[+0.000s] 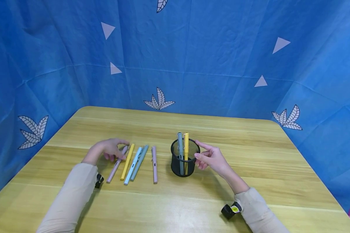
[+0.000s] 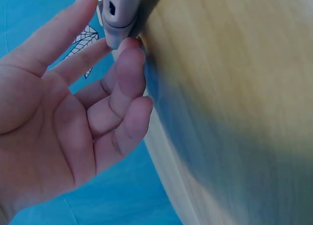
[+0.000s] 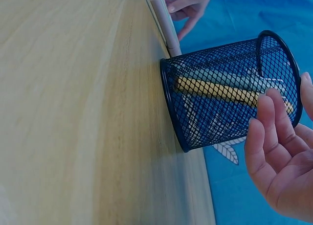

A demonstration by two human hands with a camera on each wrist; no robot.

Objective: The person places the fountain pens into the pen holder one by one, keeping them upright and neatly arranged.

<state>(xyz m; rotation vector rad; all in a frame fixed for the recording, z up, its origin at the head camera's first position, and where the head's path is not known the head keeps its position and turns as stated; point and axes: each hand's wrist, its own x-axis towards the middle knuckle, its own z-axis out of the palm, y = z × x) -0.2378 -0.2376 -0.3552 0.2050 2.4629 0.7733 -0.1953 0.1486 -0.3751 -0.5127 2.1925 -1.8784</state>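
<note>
On the left of the table my left hand (image 1: 112, 149) reaches over the upper end of a purple pen (image 1: 114, 170), thumb and index finger spread on either side of it. In the left wrist view the pen's end (image 2: 120, 14) is by the index fingertip; a firm grip does not show. My right hand (image 1: 213, 158) rests its index finger and thumb against the right side of the rim of a black mesh pen holder (image 1: 176, 166). The other fingers bend loosely beside the mesh. A grey-blue pen (image 1: 180, 145) and a yellow pen (image 1: 186, 145) stand upright inside the holder.
Right of my left hand lie a yellow pen (image 1: 127, 161), a light blue pen (image 1: 133, 165), a grey-blue pen (image 1: 140, 162) and another purple pen (image 1: 154, 165). A blue patterned cloth (image 1: 186, 48) hangs behind the wooden table (image 1: 250, 149) and at its sides.
</note>
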